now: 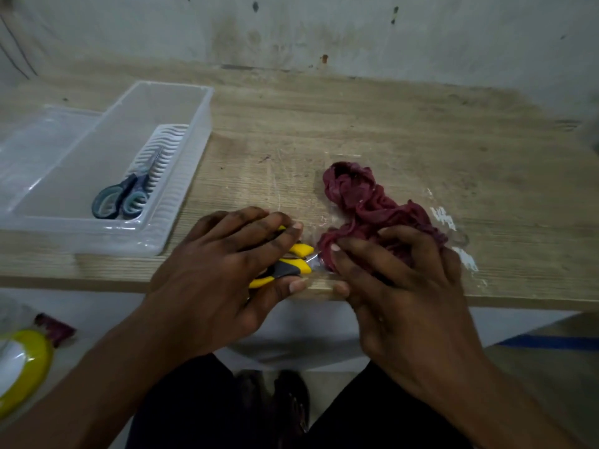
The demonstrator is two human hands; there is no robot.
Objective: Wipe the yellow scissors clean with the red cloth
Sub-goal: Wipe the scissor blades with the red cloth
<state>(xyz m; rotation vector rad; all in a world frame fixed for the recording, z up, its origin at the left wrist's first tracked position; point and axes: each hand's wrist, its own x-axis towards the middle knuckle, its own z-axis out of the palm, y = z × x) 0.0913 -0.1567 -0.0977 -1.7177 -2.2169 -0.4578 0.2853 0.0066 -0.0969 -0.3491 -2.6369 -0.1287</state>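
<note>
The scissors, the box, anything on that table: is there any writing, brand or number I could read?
None can be read.
Yellow scissors: no print shows; the left hand covers most of them.
Blue scissors in the clear box: no mark visible.
Wrapper on the floor: too blurred to read.

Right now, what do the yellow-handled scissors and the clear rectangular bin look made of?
Yellow-handled scissors: matte plastic grips with dark grey inserts, seemingly rubbery; a shiny sliver suggests metal blades. Clear rectangular bin: glossy translucent plastic, showing glare and the table through its walls.
</note>
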